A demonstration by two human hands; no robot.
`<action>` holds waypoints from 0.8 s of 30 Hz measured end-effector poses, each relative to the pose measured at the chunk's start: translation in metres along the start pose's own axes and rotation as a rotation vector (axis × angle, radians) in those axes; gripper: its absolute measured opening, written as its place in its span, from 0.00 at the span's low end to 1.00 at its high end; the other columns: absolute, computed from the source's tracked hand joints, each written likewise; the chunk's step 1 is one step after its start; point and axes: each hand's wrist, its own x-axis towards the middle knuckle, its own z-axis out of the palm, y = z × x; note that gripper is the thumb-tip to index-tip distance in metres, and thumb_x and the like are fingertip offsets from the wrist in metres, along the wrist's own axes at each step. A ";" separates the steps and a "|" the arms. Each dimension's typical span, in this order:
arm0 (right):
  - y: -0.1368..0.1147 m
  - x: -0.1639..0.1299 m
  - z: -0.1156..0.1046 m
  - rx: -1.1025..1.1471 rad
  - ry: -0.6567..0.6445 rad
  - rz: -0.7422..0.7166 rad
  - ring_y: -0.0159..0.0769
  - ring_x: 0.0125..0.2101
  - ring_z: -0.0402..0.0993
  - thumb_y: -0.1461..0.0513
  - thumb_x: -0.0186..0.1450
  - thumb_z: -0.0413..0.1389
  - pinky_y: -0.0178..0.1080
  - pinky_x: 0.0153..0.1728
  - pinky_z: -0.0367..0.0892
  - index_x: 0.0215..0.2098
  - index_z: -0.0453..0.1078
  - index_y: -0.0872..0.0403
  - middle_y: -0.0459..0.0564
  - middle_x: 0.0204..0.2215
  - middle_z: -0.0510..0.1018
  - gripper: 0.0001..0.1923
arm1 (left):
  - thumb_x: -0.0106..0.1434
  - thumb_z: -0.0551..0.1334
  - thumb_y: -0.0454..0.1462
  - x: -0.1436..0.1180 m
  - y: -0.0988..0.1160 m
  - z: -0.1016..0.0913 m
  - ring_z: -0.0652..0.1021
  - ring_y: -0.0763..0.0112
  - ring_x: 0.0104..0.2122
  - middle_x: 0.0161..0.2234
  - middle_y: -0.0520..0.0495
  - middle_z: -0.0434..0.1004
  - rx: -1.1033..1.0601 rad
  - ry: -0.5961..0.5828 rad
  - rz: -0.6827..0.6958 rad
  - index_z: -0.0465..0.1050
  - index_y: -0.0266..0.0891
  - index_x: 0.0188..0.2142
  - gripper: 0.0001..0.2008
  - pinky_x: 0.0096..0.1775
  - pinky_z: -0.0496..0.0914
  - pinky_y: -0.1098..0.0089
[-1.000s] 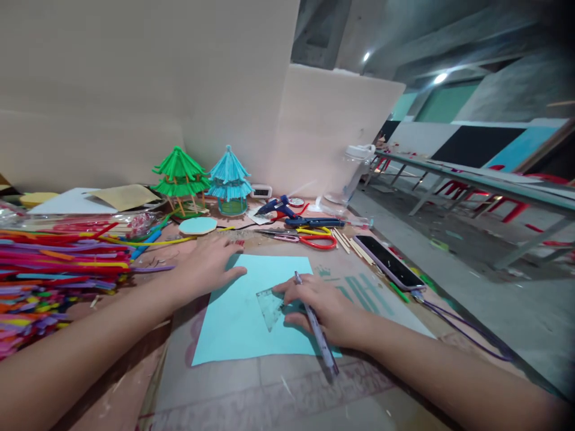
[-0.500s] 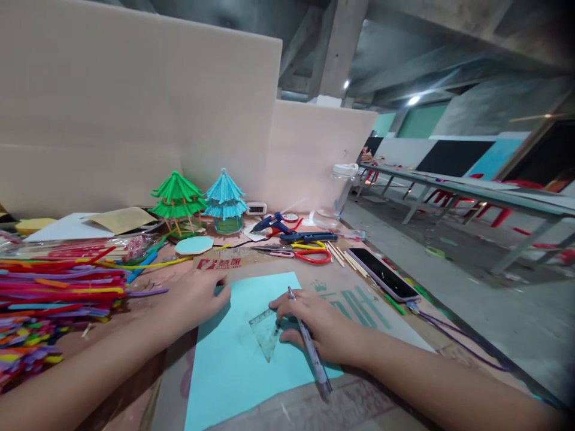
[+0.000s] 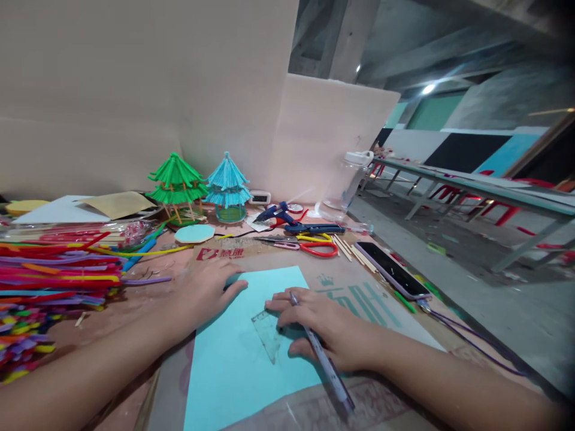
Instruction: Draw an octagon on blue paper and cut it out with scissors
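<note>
A light blue sheet of paper (image 3: 233, 371) lies on the table in front of me. My left hand (image 3: 209, 290) rests at its upper left edge, fingers stretched out and holding nothing. On the right part of the sheet, my right hand (image 3: 321, 326) holds a pen (image 3: 330, 371) between its fingers, with the pen's lower end pointing towards me. The fingertips of that hand touch a clear set square (image 3: 266, 335) lying flat on the paper. Part of the set square is hidden under the fingers.
Colourful pipe cleaners (image 3: 58, 281) lie at the left. Behind stand a green model pavilion (image 3: 176, 179) and a blue one (image 3: 227, 185). Scissors (image 3: 317, 246), a glue gun (image 3: 274, 212), wooden sticks (image 3: 354, 251), a phone (image 3: 390, 269) and a clear bottle (image 3: 345, 185) stand or lie further right.
My left hand has its fingers a little further over the paper's top edge. My right hand has shifted slightly right with the pen, and the camera view has tilted a bit.
</note>
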 end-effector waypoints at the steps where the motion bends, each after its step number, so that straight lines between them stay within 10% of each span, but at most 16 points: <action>1: -0.001 0.000 -0.001 -0.004 -0.016 -0.015 0.45 0.61 0.67 0.57 0.70 0.58 0.53 0.62 0.60 0.52 0.66 0.54 0.59 0.60 0.73 0.15 | 0.70 0.61 0.43 0.000 0.000 0.000 0.78 0.61 0.46 0.46 0.45 0.78 -0.006 -0.001 0.003 0.74 0.38 0.46 0.12 0.50 0.73 0.53; 8: -0.001 -0.004 0.002 -0.102 0.045 -0.103 0.45 0.55 0.74 0.55 0.70 0.59 0.45 0.55 0.69 0.50 0.68 0.56 0.57 0.54 0.79 0.16 | 0.71 0.61 0.42 -0.001 0.002 -0.003 0.79 0.66 0.39 0.40 0.48 0.78 -0.036 -0.036 -0.025 0.74 0.37 0.43 0.10 0.44 0.75 0.59; 24: -0.004 -0.008 -0.001 0.017 0.003 0.272 0.42 0.50 0.70 0.55 0.69 0.60 0.45 0.52 0.66 0.51 0.62 0.51 0.55 0.52 0.74 0.18 | 0.71 0.61 0.41 -0.002 0.002 -0.003 0.79 0.65 0.41 0.42 0.46 0.78 -0.052 -0.028 -0.100 0.74 0.38 0.46 0.10 0.45 0.75 0.58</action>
